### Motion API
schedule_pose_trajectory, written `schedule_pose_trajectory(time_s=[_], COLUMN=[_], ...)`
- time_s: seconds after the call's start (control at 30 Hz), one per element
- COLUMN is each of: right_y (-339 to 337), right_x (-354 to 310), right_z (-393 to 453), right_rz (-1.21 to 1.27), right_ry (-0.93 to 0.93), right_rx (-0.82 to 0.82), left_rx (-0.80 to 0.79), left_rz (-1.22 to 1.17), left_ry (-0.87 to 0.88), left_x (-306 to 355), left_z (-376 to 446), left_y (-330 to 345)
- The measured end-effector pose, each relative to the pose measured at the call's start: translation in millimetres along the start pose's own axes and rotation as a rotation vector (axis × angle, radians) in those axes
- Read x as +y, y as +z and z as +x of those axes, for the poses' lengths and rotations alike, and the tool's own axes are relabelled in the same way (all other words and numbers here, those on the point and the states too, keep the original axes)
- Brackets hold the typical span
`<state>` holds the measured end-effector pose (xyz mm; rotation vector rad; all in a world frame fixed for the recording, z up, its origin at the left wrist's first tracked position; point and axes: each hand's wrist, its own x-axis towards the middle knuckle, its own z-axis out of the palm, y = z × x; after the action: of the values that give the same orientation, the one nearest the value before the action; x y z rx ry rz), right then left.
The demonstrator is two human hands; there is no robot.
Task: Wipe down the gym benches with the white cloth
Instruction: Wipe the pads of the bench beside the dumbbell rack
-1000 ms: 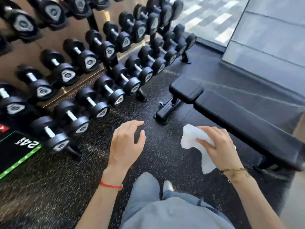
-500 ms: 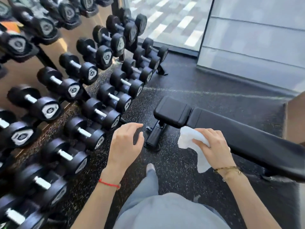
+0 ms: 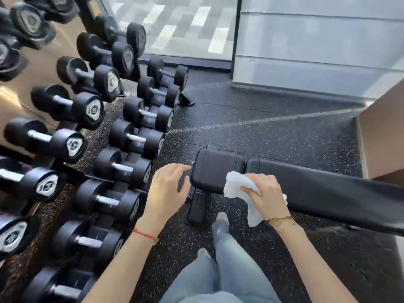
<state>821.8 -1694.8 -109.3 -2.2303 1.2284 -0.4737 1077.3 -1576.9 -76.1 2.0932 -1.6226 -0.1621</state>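
A view from a person's head looks down at a gym floor of black rubber flecked with white (image 3: 273, 132). A black padded bench (image 3: 323, 193) stretches from the centre of the view toward the right edge, made of a short square pad at its near end and a long pad beyond a narrow gap; its vinyl is smooth and matte with stitched edges, and a black metal foot (image 3: 196, 208) shows beneath the short pad. The right hand (image 3: 269, 195) is closed around a crumpled white cloth (image 3: 238, 185), which bunches above the fingers and hangs in a tail below the wrist; the cloth lies over the near edge of the bench where the two pads meet, though actual contact cannot be confirmed. The left hand (image 3: 168, 191) holds nothing, its fingers loosely spread and curved, fingertips just beside the short pad's left edge. A red string bracelet (image 3: 145, 235) circles the left wrist and a thin gold bracelet (image 3: 281, 219) the right. Rows of black dumbbells (image 3: 133, 136) on a rack fill the left side. Grey trousers (image 3: 229, 270) and a shoe appear below.
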Motion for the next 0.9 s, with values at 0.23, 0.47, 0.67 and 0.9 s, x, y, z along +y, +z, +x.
schedule_pose_trajectory(time_s=[0.23,0.47,0.67,0.9], right_y=[68,185,317,396], right_x=[68,158,235,277], right_z=[106,186,188,137], right_rz=[-0.052,-0.166,-0.185,-0.234], right_ry=[0.008,-0.04,-0.149,-0.279], right_rx=[-0.054,-0.044,-0.092,-0.101], left_rx=[-0.054,-0.144,-0.134,-0.028], left_rz=[-0.019,0.003,0.029,0.042], left_ry=[0.012,0.023,0.064,0.121], left_x=[-65,-152,-223,-272], left_z=[79,116,114,88], left_y=[99,237,369,468])
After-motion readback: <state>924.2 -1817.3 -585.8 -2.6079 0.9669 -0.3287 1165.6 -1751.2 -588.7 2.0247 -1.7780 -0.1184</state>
